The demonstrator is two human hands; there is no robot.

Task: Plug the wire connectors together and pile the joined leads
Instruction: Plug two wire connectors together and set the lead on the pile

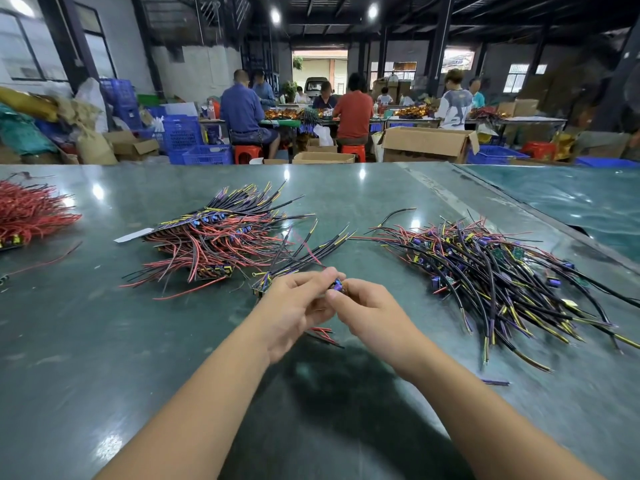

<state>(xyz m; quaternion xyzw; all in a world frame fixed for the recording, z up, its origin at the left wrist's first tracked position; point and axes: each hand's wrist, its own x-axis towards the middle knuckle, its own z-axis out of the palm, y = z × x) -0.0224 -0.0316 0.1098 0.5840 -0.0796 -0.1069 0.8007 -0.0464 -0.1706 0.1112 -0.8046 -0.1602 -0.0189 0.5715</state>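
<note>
My left hand (294, 306) and my right hand (374, 317) meet over the green table (104, 341), both pinching a small purple connector (337, 285) between their fingertips. Red and black leads (323, 334) trail out beneath my left hand. A small bundle of black leads with yellow tips (304, 258) fans out just behind my hands. A big pile of red and black leads with connectors (221, 240) lies to the left. A loose heap of black and purple leads (485, 275) spreads on the right.
A heap of red wires (27, 213) lies at the table's far left edge. A loose red wire (45, 261) and a short purple piece (495, 382) lie on the table. Behind the table, several people sit at benches among cardboard boxes (426, 143) and blue crates (204, 154).
</note>
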